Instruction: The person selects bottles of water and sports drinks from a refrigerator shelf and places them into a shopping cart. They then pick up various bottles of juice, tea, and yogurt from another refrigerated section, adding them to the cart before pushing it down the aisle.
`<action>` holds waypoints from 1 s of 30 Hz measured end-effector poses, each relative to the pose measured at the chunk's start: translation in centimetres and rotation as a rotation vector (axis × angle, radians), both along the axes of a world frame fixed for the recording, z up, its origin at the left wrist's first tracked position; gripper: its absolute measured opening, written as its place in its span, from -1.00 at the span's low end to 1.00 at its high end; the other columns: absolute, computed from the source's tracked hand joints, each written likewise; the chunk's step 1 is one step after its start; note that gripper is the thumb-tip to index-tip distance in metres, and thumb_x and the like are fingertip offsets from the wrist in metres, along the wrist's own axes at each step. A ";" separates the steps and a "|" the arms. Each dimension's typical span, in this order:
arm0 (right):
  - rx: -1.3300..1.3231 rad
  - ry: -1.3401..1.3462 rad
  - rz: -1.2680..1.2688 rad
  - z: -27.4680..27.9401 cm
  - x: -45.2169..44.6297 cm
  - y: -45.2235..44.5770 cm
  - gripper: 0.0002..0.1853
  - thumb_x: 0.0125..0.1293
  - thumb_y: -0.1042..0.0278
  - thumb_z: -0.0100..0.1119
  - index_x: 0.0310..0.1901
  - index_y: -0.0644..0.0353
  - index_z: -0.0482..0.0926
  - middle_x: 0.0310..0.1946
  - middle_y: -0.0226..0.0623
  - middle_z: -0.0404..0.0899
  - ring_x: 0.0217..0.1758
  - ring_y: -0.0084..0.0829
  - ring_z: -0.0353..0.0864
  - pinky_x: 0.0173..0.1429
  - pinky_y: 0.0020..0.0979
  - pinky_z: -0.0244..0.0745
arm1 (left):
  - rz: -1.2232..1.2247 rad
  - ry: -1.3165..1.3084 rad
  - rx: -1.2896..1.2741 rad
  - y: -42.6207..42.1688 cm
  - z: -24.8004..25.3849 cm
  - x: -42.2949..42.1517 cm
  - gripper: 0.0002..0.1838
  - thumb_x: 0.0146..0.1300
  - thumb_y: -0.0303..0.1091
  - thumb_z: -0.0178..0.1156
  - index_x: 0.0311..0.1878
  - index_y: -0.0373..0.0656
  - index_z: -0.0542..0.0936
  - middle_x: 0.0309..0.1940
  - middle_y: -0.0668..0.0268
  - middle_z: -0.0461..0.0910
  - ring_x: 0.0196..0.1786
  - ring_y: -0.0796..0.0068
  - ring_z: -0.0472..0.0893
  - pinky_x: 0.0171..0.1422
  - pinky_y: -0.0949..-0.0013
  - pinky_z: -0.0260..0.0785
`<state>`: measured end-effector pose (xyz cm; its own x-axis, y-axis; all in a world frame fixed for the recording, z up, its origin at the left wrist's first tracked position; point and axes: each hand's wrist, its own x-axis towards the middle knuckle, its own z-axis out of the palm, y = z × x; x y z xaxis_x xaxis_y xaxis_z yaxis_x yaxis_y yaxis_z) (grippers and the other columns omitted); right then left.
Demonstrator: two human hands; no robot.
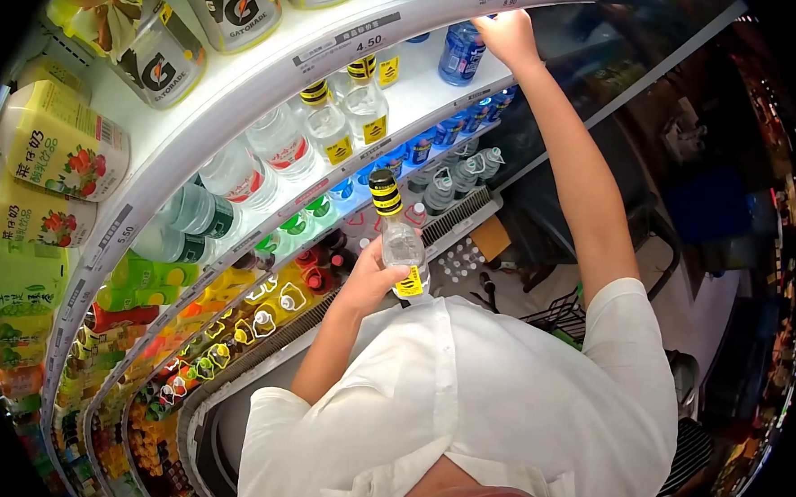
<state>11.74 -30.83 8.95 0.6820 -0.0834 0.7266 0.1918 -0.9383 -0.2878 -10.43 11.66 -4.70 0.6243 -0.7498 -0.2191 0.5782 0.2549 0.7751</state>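
Note:
My left hand (366, 283) is wrapped round a small clear bottle (402, 241) with a black-and-yellow neck band and a yellow label, held upright-ish in front of my chest. At the upper shelf, my right arm is stretched out, and my right hand (510, 37) grips the upper part of a blue bottle (462, 52). The shelf edge hides that bottle's top and some of my fingertips. Similar clear bottles (366, 110) with black-and-yellow caps stand on the same shelf, to the left of the blue one.
A curved shelf edge (364, 41) with price labels runs overhead. White Gatorade-labelled bottles (160, 67) and yellow drink bottles (62, 139) stand at left. Lower tiers hold several coloured drinks. A black wire basket (564, 317) and dark chair are at right.

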 end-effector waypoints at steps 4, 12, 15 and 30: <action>0.196 0.150 -0.115 -2.4 2.2 -0.8 -0.52 0.44 -0.13 0.38 -0.03 0.21 0.82 -0.11 -0.08 0.87 0.02 -0.12 0.84 0.20 -0.18 0.67 | 0.052 0.040 0.047 -2.2 2.0 1.5 -0.26 0.31 -0.43 0.37 0.56 -0.18 0.38 0.23 0.30 0.64 0.25 0.46 0.66 0.45 0.24 0.52; 0.467 -0.009 -0.040 -1.7 -2.0 3.5 -0.51 0.42 0.19 0.37 0.26 0.34 0.64 0.08 0.11 0.78 0.17 0.14 0.76 0.32 -0.04 0.63 | 0.162 -0.501 0.262 -8.3 7.4 4.6 -0.21 0.16 -0.42 0.64 0.40 -0.15 0.39 0.12 0.29 0.65 0.14 0.50 0.68 0.28 0.31 0.58; 0.553 -0.230 -0.006 -1.5 -8.2 7.1 -0.57 0.56 0.11 0.27 0.23 0.30 0.68 0.10 -0.14 0.78 0.04 -0.41 0.77 0.11 -0.35 0.67 | 0.214 -0.621 0.222 -10.9 9.0 7.8 -0.20 0.17 -0.42 0.63 0.38 -0.29 0.36 0.15 0.19 0.58 0.21 0.46 0.63 0.34 0.34 0.54; 0.727 0.495 0.399 -2.5 -11.1 9.3 -0.22 0.38 0.12 0.56 0.51 0.34 0.48 0.18 -0.04 0.73 0.18 -0.44 0.72 0.22 -0.32 0.63 | 0.878 -0.902 0.437 -20.8 7.4 11.4 -0.22 0.29 -0.44 0.52 0.47 -0.37 0.30 0.21 -0.12 0.69 0.25 0.06 0.75 0.31 0.16 0.60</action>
<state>0.69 -21.57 6.50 0.9728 -0.0954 0.2109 0.1582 -0.3908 -0.9068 1.00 -9.11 2.69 0.9140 -0.0013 0.4057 -0.4042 -0.0898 0.9102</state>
